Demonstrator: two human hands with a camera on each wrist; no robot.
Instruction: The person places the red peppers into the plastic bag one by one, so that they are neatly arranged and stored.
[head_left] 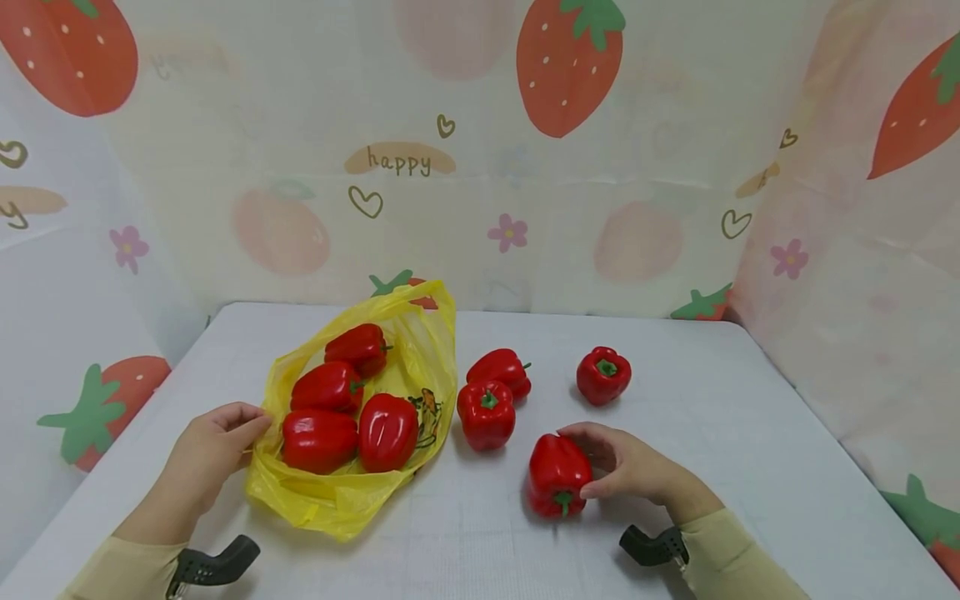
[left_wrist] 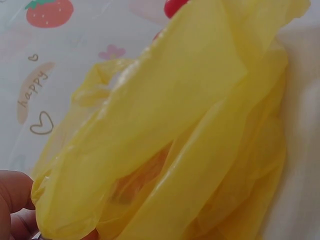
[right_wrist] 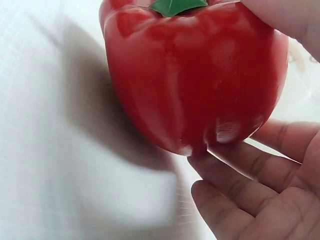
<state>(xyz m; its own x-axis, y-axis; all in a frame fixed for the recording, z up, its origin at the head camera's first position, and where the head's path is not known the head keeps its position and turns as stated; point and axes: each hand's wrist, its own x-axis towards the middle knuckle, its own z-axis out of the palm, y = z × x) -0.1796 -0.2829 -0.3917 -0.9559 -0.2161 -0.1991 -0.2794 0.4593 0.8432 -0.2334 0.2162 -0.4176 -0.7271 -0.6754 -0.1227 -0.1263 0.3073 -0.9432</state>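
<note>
My left hand (head_left: 210,454) pinches the left rim of a yellow plastic bag (head_left: 330,504) between thumb and fingers. Several glossy red bell peppers (head_left: 321,440) lie in its wide mouth, green stems showing on some. The left wrist view is mostly filled by the folded yellow plastic (left_wrist: 165,115), with the fingertips at its lower left edge. To the right, my right hand (head_left: 637,467) grips a red bell pepper (head_left: 557,471) from its right side, thumb near the stem end. In the right wrist view, fingertips touch this pepper's (right_wrist: 195,80) bottom end, and its shadow falls close beside it.
Two bell peppers stand close together right of the bag, one (head_left: 498,371) lying behind the other (head_left: 486,417). Another bell pepper (head_left: 603,375) sits farther back on the right. The white table (head_left: 465,550) meets strawberry-print cloth walls (head_left: 480,242) at the back and sides.
</note>
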